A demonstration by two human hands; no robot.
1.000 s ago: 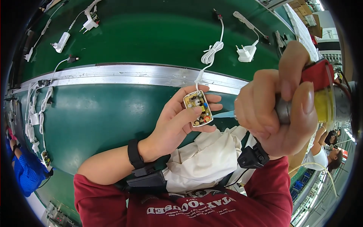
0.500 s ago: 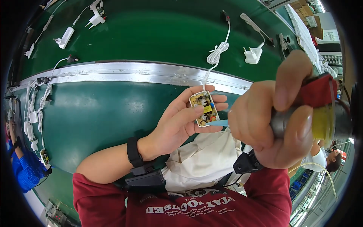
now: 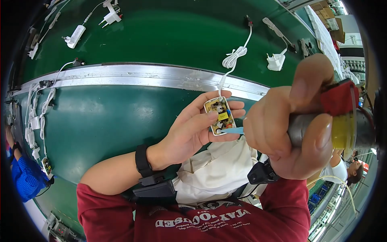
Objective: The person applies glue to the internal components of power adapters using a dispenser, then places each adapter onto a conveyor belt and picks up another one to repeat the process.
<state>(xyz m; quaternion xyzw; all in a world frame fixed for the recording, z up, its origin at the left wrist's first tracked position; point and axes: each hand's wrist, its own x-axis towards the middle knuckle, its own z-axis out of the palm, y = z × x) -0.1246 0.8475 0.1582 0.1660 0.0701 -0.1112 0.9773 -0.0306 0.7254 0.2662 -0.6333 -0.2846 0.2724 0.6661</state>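
Observation:
My left hand (image 3: 192, 132) holds a small open white charger case (image 3: 219, 115) with its circuit board facing up; a white coiled cable (image 3: 234, 58) runs from it over the belt. My right hand (image 3: 288, 127) grips a grey cylindrical tool (image 3: 336, 129) with a red and a yellow part. The tool's pale blue tip (image 3: 233, 130) touches the lower end of the board. A black band sits on my left wrist.
A green conveyor belt (image 3: 161, 32) with a metal rail (image 3: 133, 76) carries white chargers (image 3: 276, 61), (image 3: 75, 37) with cables. More chargers lie along the left edge (image 3: 36, 121). A person in a blue sleeve (image 3: 22, 177) is at the lower left, another person at the right (image 3: 346, 167).
Both hands have shifted slightly right and down in view, and the tool's tip has come onto the board in the case.

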